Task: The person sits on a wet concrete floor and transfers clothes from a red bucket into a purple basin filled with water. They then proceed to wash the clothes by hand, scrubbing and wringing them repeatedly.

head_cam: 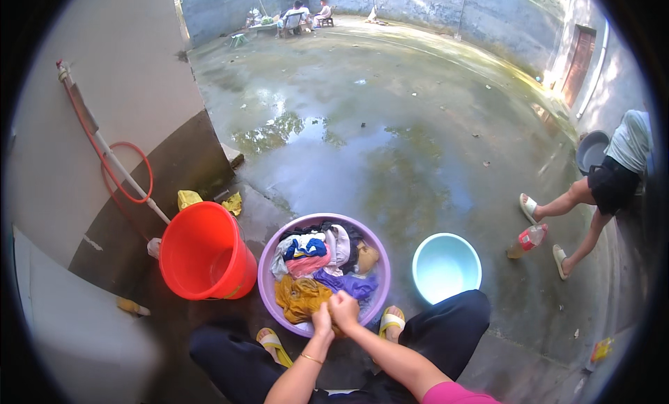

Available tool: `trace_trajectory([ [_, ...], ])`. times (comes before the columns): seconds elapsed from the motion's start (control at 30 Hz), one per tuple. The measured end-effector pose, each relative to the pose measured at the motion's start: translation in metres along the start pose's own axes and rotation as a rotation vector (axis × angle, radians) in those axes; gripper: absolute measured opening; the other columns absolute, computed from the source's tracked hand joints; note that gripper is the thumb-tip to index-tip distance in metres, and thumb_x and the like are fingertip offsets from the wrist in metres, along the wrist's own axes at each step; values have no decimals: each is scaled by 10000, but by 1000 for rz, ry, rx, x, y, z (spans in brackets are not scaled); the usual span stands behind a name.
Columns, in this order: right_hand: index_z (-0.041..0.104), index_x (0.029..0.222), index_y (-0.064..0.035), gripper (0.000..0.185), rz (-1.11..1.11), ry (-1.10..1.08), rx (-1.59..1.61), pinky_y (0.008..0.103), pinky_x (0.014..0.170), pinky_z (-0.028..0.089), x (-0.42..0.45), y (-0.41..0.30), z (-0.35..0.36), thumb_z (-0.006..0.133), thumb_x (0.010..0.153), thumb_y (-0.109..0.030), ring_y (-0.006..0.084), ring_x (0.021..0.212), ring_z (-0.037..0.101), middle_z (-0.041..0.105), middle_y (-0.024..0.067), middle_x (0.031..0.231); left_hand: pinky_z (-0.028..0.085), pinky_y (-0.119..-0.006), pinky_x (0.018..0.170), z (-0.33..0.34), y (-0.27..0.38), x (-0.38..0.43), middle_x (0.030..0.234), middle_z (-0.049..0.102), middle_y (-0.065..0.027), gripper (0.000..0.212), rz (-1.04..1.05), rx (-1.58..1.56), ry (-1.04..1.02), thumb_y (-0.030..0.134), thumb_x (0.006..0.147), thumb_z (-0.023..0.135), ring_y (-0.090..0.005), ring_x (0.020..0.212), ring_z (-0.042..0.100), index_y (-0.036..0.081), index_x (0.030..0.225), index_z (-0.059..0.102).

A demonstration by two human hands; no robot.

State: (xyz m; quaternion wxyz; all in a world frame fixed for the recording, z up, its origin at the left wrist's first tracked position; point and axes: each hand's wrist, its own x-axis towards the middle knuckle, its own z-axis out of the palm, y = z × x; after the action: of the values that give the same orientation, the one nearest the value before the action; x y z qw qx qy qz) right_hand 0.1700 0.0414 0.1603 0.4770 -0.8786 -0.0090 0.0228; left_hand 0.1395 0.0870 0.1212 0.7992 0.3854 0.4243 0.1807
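Note:
Both of my hands meet over the near side of a round purple plastic basin (pixel 263 284) filled with wet clothes. My left hand (pixel 323 321) and my right hand (pixel 344 309) are closed on a mustard-coloured garment (pixel 299 297), whose bulk spreads to their left in the basin. Just beyond my fingers lies a purple cloth (pixel 349 286). Farther in are a pink cloth (pixel 309 265), a blue and white piece (pixel 306 247) and a lilac garment (pixel 341 244). A tan item (pixel 367 257) rests by the right rim, with water around it.
A red bucket (pixel 196 252) stands left of the basin, and a pale blue basin (pixel 447 265) to the right. Red hose (pixel 143 158) hangs along the left wall. At the right, a person (pixel 616 163) bends beside a plastic bottle (pixel 528 240). Wet concrete (pixel 355 179) stretches ahead; people sit far off.

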Motion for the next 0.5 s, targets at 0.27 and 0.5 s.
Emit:
trace_trajectory([
  [0.27,513,612,-43,300,-22,-11,-1,436,479,393,12,17,-1,529,792,-282,362,546,546,541,176,592,469,-282,638,-2,11,-3,843,594,-47,210,-146,-9,-33,198,813,540,-145,727,578,4,878,589],
  [0.5,491,587,-24,295,-221,-96,99,426,472,370,-37,-1,9,553,770,-246,345,518,521,504,193,572,459,-275,614,-37,2,30,816,575,-43,279,-320,-87,-101,275,798,569,-151,693,557,13,891,589],
])
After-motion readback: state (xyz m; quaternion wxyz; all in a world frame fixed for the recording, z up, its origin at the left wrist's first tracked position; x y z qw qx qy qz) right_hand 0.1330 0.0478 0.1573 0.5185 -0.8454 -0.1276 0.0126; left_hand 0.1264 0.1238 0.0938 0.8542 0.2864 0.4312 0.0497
